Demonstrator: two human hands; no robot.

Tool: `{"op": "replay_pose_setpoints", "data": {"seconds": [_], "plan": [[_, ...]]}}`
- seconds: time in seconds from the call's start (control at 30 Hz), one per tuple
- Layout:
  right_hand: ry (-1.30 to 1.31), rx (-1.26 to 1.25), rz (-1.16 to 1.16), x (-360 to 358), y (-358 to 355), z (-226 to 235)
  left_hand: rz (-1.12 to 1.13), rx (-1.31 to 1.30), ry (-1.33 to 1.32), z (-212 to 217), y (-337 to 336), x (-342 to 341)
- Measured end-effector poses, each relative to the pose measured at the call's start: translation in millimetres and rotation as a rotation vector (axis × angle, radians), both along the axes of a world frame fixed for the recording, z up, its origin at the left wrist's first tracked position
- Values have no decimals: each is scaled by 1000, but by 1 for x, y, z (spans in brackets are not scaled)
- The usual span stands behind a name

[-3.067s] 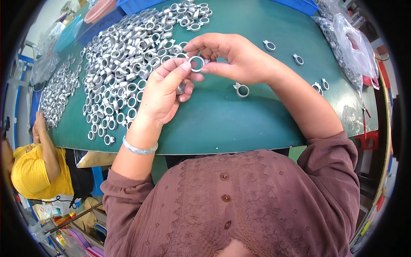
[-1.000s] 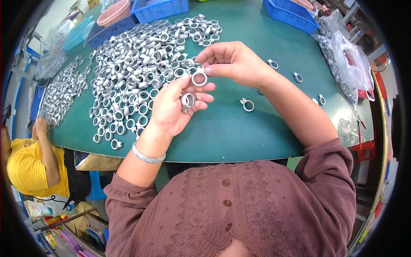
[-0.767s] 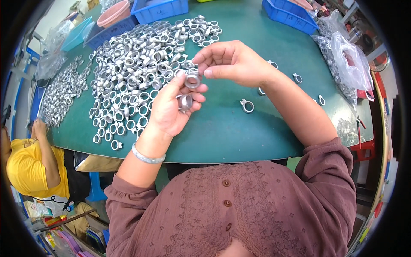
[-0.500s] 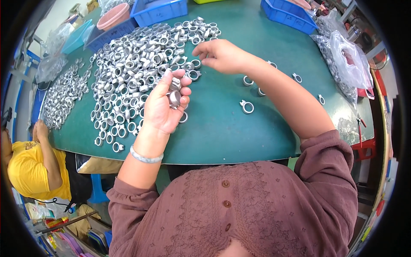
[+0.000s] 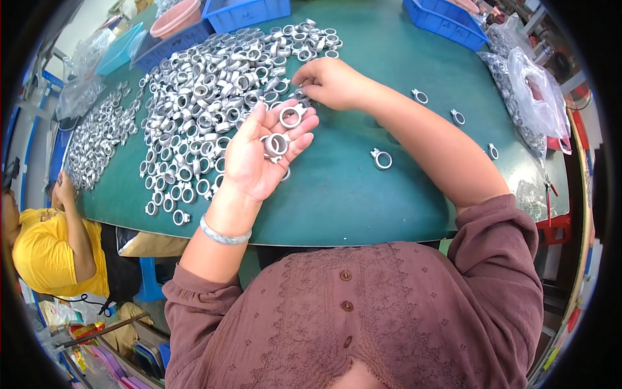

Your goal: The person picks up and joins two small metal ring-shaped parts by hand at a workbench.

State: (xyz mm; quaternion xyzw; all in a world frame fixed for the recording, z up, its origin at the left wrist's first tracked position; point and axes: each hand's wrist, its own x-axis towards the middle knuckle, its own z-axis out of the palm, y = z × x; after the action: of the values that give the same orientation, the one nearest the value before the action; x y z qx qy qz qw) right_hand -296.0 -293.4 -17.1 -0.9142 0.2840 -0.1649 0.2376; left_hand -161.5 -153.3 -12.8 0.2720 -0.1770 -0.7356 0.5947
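My left hand (image 5: 249, 159) is palm up with its fingers partly spread, carrying a few grey metal rings with small side lugs. One ring (image 5: 291, 117) lies flat across the fingers, and another ring (image 5: 276, 145) sits in the palm. Just beyond, my right hand (image 5: 327, 81) reaches down at the right edge of a large heap of the same rings (image 5: 201, 97). Its fingers are curled with the thumb close beneath them. A ring (image 5: 300, 96) shows under the right fingertips; whether it is gripped is hidden.
Several single rings, one ring (image 5: 382, 159) nearest, lie right on the green table (image 5: 337, 207). Blue bins (image 5: 447, 26) and a pink basin (image 5: 175, 18) stand at the back. Plastic bags (image 5: 528, 91) are at right. A co-worker in yellow (image 5: 58, 253) sits left by a smaller heap (image 5: 100, 152).
My left fingers have uncurled and spread, so the rings in the palm show more fully. My right hand has lowered its fingers onto the heap's edge. The view has shifted slightly.
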Motion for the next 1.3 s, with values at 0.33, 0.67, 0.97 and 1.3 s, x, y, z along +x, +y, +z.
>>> {"op": "replay_pose_setpoints", "data": {"seconds": [0.33, 0.67, 0.97, 1.3], "plan": [[-271, 627, -120, -37, 25, 24, 4, -24, -33, 2, 2, -4], [-435, 801, -86, -50, 47, 26, 27, -35, -74, 1, 3, -7], [-686, 1170, -11, -57, 47, 23, 34, -20, -104, 4, 3, -10], [-420, 946, -38, -50, 58, 27, -6, -8, -177, 7, 7, -14]]}}
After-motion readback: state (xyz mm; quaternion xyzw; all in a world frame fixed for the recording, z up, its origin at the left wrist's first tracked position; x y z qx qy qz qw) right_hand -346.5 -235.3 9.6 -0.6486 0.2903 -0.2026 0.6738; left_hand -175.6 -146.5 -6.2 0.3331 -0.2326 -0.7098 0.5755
